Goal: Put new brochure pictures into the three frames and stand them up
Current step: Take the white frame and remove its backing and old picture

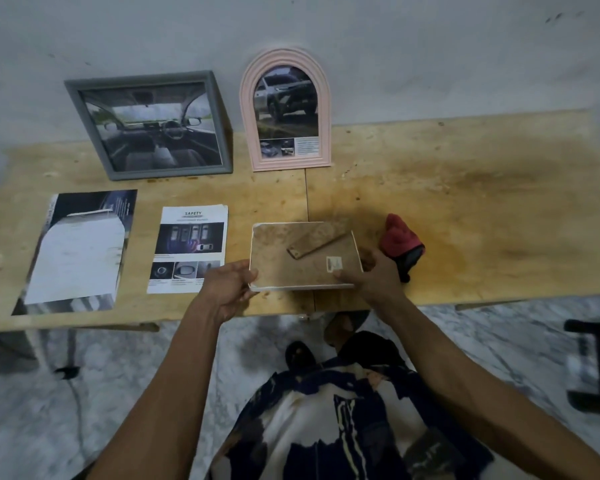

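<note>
We grip the white frame [303, 258] face-down at the table's [482, 202] near edge — left hand [227, 284] curled on its left corner, right hand [371, 277] pinching the right; grey frame [149, 124] and pink frame [285, 110] stand far.

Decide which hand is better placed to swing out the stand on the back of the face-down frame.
Probably the right hand. Its thumb already lies on the frame's brown backing just below the folded stand, while the left hand grips the frame's left edge, steadying it.
</note>
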`<action>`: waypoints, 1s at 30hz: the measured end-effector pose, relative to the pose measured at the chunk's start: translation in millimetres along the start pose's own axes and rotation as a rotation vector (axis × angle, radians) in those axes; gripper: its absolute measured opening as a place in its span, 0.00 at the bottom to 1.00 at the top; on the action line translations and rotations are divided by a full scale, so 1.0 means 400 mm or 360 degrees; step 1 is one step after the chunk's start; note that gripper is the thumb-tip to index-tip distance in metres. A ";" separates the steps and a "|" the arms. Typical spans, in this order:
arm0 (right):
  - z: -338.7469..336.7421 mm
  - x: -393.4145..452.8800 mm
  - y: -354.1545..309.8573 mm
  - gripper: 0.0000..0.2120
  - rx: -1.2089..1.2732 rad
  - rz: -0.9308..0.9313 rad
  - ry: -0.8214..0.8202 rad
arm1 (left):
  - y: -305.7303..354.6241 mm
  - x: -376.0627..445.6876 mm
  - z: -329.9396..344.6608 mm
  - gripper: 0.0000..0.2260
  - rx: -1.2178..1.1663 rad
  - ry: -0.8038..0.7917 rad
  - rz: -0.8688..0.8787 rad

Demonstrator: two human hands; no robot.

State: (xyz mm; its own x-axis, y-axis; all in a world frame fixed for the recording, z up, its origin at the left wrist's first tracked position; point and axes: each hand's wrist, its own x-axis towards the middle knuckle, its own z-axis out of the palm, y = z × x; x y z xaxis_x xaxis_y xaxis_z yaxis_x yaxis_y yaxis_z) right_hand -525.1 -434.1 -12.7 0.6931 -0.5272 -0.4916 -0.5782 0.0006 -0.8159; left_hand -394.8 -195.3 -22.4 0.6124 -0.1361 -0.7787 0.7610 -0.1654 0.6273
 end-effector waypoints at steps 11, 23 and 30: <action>0.049 0.013 0.008 0.38 -0.0513 -0.0003 -0.0022 | -0.041 0.011 0.051 0.16 0.0709 0.0373 0.0197; 0.071 0.034 0.015 0.48 -0.1026 -0.0144 -0.0183 | 0.003 0.036 0.088 0.26 0.1435 0.0444 0.0547; 0.076 0.055 0.023 0.40 -0.1278 -0.0110 -0.0241 | 0.085 0.089 0.120 0.25 0.1875 0.0294 0.0440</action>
State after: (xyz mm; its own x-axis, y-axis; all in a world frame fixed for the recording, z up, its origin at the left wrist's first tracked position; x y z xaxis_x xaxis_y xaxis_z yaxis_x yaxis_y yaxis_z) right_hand -502.1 -419.8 -40.2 0.7558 -0.3833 -0.5309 -0.6242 -0.6667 -0.4074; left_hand -357.5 -252.6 -28.7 0.8167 -0.1822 -0.5475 -0.0002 -0.9489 0.3154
